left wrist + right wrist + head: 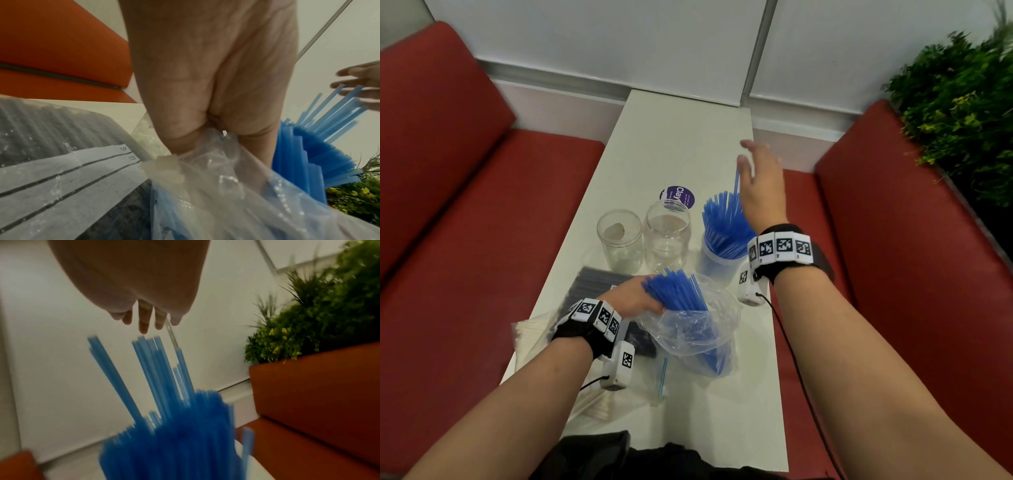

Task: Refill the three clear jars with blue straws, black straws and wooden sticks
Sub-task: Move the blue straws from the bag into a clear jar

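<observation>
Three clear jars stand in a row on the white table (pixel 688 137). The left jar (pixel 619 240) and the middle jar (pixel 667 236) hold no straws. The right jar (pixel 717 262) is packed with blue straws (pixel 722 222), seen blurred in the right wrist view as blue straws (pixel 164 426). My right hand (pixel 760 174) hovers over their tips with straight, spread fingers (pixel 144 321), holding nothing. My left hand (pixel 635 299) grips a clear plastic bag (pixel 688 329) around a bundle of blue straws (pixel 674 291). The same bag (pixel 226 186) fills the left wrist view below my palm.
A bag of black straws (pixel 592 284) lies under my left wrist, also seen as the black straw bag (pixel 51 129). A clear bag of pale sticks (pixel 530 339) lies at the table's left edge. Red sofas (pixel 465 205) flank the table, a plant (pixel 962 113) stands at right.
</observation>
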The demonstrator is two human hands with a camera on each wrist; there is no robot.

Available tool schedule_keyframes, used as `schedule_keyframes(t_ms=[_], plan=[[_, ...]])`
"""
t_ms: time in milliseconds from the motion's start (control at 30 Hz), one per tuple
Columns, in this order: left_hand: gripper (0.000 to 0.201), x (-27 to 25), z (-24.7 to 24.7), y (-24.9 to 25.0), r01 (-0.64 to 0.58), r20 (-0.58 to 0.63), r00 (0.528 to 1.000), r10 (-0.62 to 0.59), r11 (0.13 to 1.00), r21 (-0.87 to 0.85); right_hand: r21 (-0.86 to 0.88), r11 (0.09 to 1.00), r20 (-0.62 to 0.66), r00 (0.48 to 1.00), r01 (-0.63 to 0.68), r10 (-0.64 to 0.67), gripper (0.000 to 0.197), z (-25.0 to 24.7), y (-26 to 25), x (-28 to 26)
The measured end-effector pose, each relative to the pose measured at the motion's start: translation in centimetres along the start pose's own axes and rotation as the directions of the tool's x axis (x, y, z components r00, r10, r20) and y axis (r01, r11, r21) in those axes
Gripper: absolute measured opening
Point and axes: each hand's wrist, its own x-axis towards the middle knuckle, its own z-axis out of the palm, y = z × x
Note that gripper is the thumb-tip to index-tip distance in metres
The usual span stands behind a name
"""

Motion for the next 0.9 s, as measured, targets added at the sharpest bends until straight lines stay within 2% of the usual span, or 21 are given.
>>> schedule_keyframes(t_ms=[67,167,233,300,333,400,433,467,500,567,667,733,800,867,900], plan=[[0.039,0.0,0.0,0.2,0.001,0.006,1.0,-0.001,1.0,0.009,-0.272,0.962,0.204,0.977,-0.011,0.069,0.051,1.4,0.7,-1.5],[0.038,-0.2,0.0,0.6,-0.004,0.002,1.0,0.004,1.0,0.015,-0.496,0.869,0.394,0.892,0.002,0.222,0.055,3.2,2.4,-3.9],[0.037,-0.4,0.1,0.7,-0.005,-0.006,1.0,0.005,1.0,0.022,-0.554,0.83,0.46,0.852,0.057,0.248,0.051,3.6,3.3,-4.5],[0.036,-0.5,0.0,0.9,-0.006,-0.008,1.0,0.007,0.999,0.039,-0.476,0.878,0.466,0.862,0.053,0.2,0.045,3.4,3.4,-4.0],[0.036,-0.6,0.0,0.9,-0.009,-0.003,1.0,0.01,0.999,0.036,-0.374,0.927,0.399,0.903,0.003,0.157,0.042,3.0,3.1,-3.6],[0.036,-0.6,0.0,0.9,-0.008,-0.001,1.0,0.008,0.999,0.032,-0.188,0.979,0.113,0.989,-0.074,0.096,0.034,2.0,2.2,-2.3],[0.035,-0.5,0.0,0.8,-0.007,-0.008,1.0,0.007,0.999,0.033,-0.179,0.982,-0.039,0.998,-0.064,0.058,0.031,1.4,1.6,-1.7],[0.035,-0.5,0.0,0.8,-0.007,-0.014,1.0,0.008,0.999,0.034,-0.208,0.977,-0.139,0.99,-0.038,0.009,0.029,1.0,0.9,-1.0],[0.035,-0.5,0.0,0.7,-0.008,-0.02,1.0,0.008,0.999,0.034,-0.23,0.973,-0.177,0.983,-0.001,-0.041,0.03,0.7,0.2,-0.4],[0.034,-0.5,0.1,0.8,-0.01,-0.018,1.0,0.011,0.999,0.035,-0.264,0.961,-0.086,0.991,0.077,-0.103,0.041,0.9,-0.8,0.8],[0.029,-0.4,0.1,0.7,-0.016,-0.018,1.0,0.017,0.999,0.044,-0.431,0.885,0.191,0.976,0.177,-0.102,0.064,2.5,-1.1,1.1],[0.031,-0.5,0.0,0.9,-0.014,-0.016,1.0,0.014,0.999,0.042,-0.51,0.841,0.329,0.944,0.181,-0.004,0.072,3.8,-0.4,0.3],[0.032,-0.7,0.0,1.0,-0.013,-0.006,1.0,0.013,0.999,0.039,-0.545,0.828,0.438,0.887,0.134,0.145,0.077,4.7,1.1,-0.9],[0.03,-0.8,-0.1,1.0,-0.01,-0.009,1.0,0.011,0.999,0.041,-0.564,0.82,0.505,0.827,0.101,0.245,0.077,5.1,2.7,-1.9],[0.029,-0.8,-0.2,1.0,-0.007,-0.016,1.0,0.008,0.999,0.048,-0.56,0.823,0.515,0.819,0.098,0.252,0.074,5.0,3.1,-2.2]])
